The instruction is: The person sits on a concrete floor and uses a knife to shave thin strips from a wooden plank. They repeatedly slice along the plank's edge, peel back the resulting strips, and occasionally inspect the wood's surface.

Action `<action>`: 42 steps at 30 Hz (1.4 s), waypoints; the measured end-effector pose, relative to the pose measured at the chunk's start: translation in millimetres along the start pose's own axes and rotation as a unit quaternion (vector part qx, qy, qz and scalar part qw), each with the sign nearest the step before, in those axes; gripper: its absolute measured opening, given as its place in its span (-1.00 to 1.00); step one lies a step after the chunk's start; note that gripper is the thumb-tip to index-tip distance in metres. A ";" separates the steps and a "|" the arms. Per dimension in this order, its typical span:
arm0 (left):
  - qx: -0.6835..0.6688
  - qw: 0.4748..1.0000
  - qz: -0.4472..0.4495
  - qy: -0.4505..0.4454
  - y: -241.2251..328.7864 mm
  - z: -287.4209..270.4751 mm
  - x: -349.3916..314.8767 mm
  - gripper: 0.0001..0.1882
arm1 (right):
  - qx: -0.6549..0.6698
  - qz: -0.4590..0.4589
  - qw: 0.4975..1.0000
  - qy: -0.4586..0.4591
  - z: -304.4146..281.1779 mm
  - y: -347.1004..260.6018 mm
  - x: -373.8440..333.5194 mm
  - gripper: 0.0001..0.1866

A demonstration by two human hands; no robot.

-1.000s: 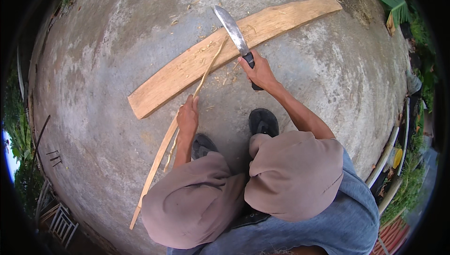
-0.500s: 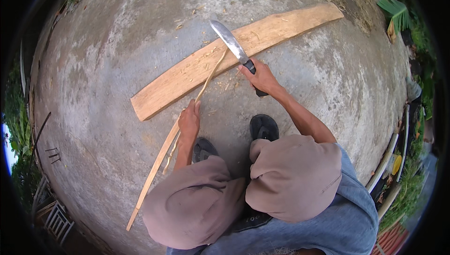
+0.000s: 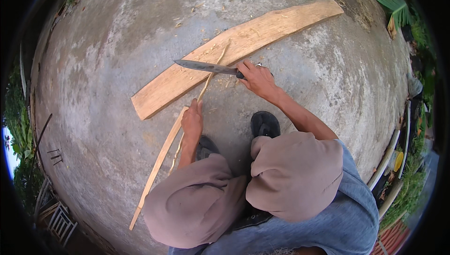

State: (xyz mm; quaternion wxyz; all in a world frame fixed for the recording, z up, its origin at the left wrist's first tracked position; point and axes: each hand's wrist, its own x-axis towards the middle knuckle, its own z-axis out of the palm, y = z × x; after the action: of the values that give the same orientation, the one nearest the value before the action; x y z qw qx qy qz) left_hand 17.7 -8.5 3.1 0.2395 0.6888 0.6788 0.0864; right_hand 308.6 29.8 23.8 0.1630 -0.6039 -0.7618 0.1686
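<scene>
Left hand [image 3: 192, 118] curled round a thin stick [image 3: 204, 89], its tip over the plank [image 3: 281, 23]; right hand [image 3: 257, 78] wrapped round the knife [image 3: 201, 66], blade across the stick (contact unclear); trimming, seemingly; the next stroke calls for steadiness.

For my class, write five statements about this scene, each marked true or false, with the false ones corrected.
1. The right hand holds a knife. True.
2. The left hand is empty. False: the left hand grips a thin, crooked stick.
3. The plank lies on the ground. True.
4. The knife's tip points to the picture's right. False: it points left.
5. The person's footwear is bright red. False: the footwear is dark.
</scene>
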 end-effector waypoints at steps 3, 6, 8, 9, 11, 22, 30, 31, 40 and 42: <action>0.002 1.000 0.014 0.019 1.7 5.4 0.3 -0.65 | -0.016 0.117 0.992 -0.032 6.6 8.0 9.7 -0.64; 0.005 1.000 0.015 0.024 1.1 3.6 -1.2 -0.65 | 0.009 0.052 0.998 -0.041 5.7 -3.2 5.7 -0.64; 0.004 1.000 0.005 0.007 -0.9 1.6 -0.7 -0.64 | -0.007 0.033 0.999 -0.030 4.5 -6.7 4.1 -0.64; 0.002 1.000 0.008 0.006 -0.4 2.8 0.3 -0.64 | -0.018 0.025 0.999 -0.024 2.5 -6.2 3.2 -0.64; -0.001 1.000 0.012 0.005 0.8 5.6 2.2 -0.63 | -0.035 0.088 0.995 -0.033 6.9 4.0 9.8 -0.65; -0.025 1.000 0.001 -0.005 1.0 4.8 6.7 -0.61 | 0.006 0.120 0.993 0.009 11.7 9.4 10.4 -0.66; -0.152 0.983 -0.020 -0.097 -4.2 -8.4 11.9 -0.60 | 0.397 0.263 0.875 0.085 -18.2 -4.3 27.9 -0.57; -0.157 0.983 -0.015 -0.093 -5.0 -7.1 12.6 -0.61 | 0.383 0.256 0.886 0.059 -19.3 -3.3 26.8 -0.56; -0.069 0.997 0.006 -0.037 -5.2 -3.2 7.8 -0.64 | 0.366 0.245 0.898 -0.017 -11.5 13.1 23.6 -0.56; -0.059 0.998 0.001 -0.039 -5.3 -3.1 7.8 -0.65 | 0.392 0.248 0.885 0.038 -7.0 9.3 24.4 -0.57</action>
State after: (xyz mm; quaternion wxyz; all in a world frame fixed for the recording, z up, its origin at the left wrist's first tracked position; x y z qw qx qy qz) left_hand 12.1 -0.4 1.9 0.3058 0.6774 0.6617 0.0991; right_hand 314.5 56.0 26.8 0.3685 -0.6659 -0.4521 0.4652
